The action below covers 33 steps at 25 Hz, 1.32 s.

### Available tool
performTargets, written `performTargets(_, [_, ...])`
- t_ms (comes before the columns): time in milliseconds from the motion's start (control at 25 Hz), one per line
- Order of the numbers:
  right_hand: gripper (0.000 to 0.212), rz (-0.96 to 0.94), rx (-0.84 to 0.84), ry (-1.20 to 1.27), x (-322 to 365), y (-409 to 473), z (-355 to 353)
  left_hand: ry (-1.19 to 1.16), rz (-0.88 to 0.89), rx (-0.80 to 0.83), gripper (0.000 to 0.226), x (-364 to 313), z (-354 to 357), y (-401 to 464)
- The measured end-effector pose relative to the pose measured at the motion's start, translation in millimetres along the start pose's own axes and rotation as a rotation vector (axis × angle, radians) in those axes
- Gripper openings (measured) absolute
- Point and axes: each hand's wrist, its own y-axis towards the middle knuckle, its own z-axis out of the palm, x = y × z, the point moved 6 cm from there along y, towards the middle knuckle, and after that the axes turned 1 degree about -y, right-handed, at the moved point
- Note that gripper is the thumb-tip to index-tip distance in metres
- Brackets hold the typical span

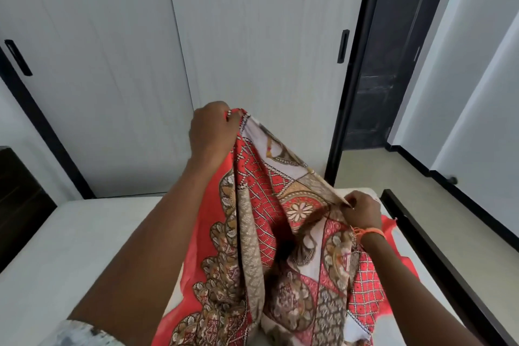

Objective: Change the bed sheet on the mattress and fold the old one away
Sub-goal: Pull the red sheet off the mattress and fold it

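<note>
Below my hands lies the bare white mattress (84,233); the red patterned sheet (280,275) pools on it under my wrists.

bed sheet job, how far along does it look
Done: the mattress lies bare. In hand: the left hand grips the patterned sheet held high, the right hand pinches an edge lower down. Left: whichever sheet this is, no folded one or fitted one shows yet.

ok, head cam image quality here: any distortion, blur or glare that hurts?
Head view: strong wide-angle bowing, the wardrobe doors and black bed frame lean outward; light is soft and even, no glare; the patterned bed sheet and both hands, left, right, read sharp enough; the sleeve at the bottom edge is smeared.
</note>
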Motion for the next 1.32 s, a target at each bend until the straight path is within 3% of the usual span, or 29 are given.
performTargets(200, [0.02,0.232,-0.011,0.225,-40,-2,15,0.028,-0.089,-0.107,0.044,24,-17,7])
performTargets(280, [0.025,0.211,-0.044,0.286,-28,2,7,0.07,-0.134,-0.096,0.042,39,-19,6])
performTargets(400, [0.042,-0.087,-0.088,0.242,43,9,-29,0.049,-0.223,0.032,0.027,56,-7,-4])
performTargets(480, [0.035,-0.447,0.01,0.199,120,-3,-47,-0.073,-0.193,0.227,0.067,34,15,-27])
performTargets(560, [0.018,-0.739,0.081,0.154,181,-18,-54,-0.179,-0.004,0.442,0.079,-12,42,-54])
performTargets(600, [0.014,-0.841,0.08,0.136,202,-23,-57,-0.195,0.092,0.515,0.071,-32,52,-66])
performTargets(680, [0.01,-0.926,0.07,0.108,222,-25,-63,-0.166,0.22,0.465,0.04,-48,58,-69])
performTargets(800, [0.015,-0.842,0.073,0.161,205,-14,-72,-0.081,0.231,0.334,0.016,-41,50,-51])
performTargets(920, [0.029,-0.758,0.125,0.102,167,-14,-55,-0.049,0.27,0.29,0.02,-49,47,-49])
performTargets(1040, [0.037,-0.535,0.094,0.127,101,-10,-28,-0.154,0.163,0.144,0.027,-42,38,-33])
performTargets(1320, [0.021,-0.256,0.287,-0.097,-12,-34,46,-0.19,0.076,-0.017,0.027,-33,24,0])
